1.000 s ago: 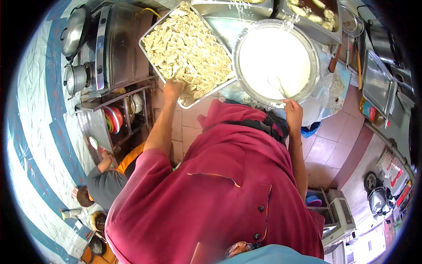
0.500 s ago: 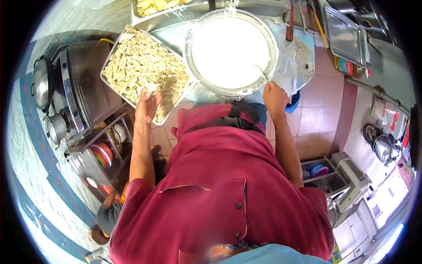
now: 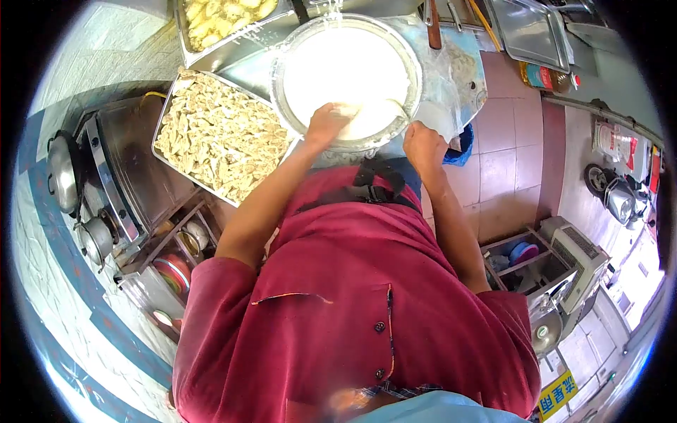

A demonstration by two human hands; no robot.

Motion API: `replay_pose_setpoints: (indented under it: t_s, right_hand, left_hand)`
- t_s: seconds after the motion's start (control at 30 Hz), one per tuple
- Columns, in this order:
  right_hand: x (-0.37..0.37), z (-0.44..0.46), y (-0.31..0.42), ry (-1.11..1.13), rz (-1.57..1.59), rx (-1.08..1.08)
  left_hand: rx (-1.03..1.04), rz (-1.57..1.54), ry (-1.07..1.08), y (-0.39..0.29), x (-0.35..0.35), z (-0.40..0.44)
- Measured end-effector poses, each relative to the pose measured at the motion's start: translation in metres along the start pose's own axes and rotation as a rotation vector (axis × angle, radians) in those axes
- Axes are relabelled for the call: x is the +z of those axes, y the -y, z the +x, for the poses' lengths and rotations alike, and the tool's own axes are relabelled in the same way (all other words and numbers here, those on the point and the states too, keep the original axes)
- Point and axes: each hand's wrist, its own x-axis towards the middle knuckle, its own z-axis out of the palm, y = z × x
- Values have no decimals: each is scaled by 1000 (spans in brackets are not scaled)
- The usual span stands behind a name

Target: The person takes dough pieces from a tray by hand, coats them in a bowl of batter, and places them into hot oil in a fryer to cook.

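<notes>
A large round bowl [image 3: 416, 70] holds a white, overexposed mass [image 3: 349, 67]. My left hand [image 3: 331, 123] reaches over its near rim, fingers extended into the glare at the white contents; whether they hold anything is washed out. At the bowl's near right edge, my right hand [image 3: 425, 149] is closed on a thin-handled utensil [image 3: 403, 110] that slants into the bowl; its lower end is lost in the white. Left of the bowl sits a metal tray [image 3: 156, 132] spread with pale, cut strips of food [image 3: 218, 134].
A deeper metal tray [image 3: 185, 44] of yellowish pieces in liquid stands behind. A wooden-handled tool [image 3: 434, 32] lies at the back right. A bottle [image 3: 550, 76] is farther right, near a metal tray [image 3: 529, 32]. To the left are a stove [image 3: 116, 180] and lidded pots [image 3: 65, 173].
My left hand has moved right, from the tray of strips to the bowl. My right hand stays at the bowl's near right edge. The whole view has shifted slightly.
</notes>
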Motion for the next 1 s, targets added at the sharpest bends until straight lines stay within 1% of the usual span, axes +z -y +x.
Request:
replay_pose_setpoints:
  t_s: [0.1,0.2,0.3,0.4,0.5,0.53,0.57,0.6,0.7,0.8,0.9,1.0]
  right_hand:
    - [20,0,-2,26,10,8]
    - [23,-6,11,63,116,-20]
    - [22,-11,23,66,183,-26]
    - [9,-5,19,3,119,53]
    - [4,-2,11,46,29,45]
    - [5,-3,9,60,55,31]
    - [7,-5,7,73,80,14]
    - [4,-6,8,89,106,-5]
    - [-5,-13,15,26,370,-100]
    - [-4,-11,23,-2,345,-74]
    - [-7,-3,21,-80,214,11]
    - [11,-2,7,98,6,-6]
  left_hand:
    - [-46,582,-56,-31,13,-2]
    - [-52,632,-37,-22,20,4]
    - [-1,639,-86,-14,25,3]
    - [-14,594,-94,-16,21,-3]
    - [-23,570,-112,-28,18,-9]
    - [20,450,-138,-10,19,0]
    - [62,327,-165,23,22,16]
    - [101,204,-194,24,20,18]
    - [-426,-512,-4,16,10,26]
    - [-643,-612,35,-5,4,23]
    - [-683,-679,-24,-9,2,17]
    - [-663,-775,-13,-5,0,16]
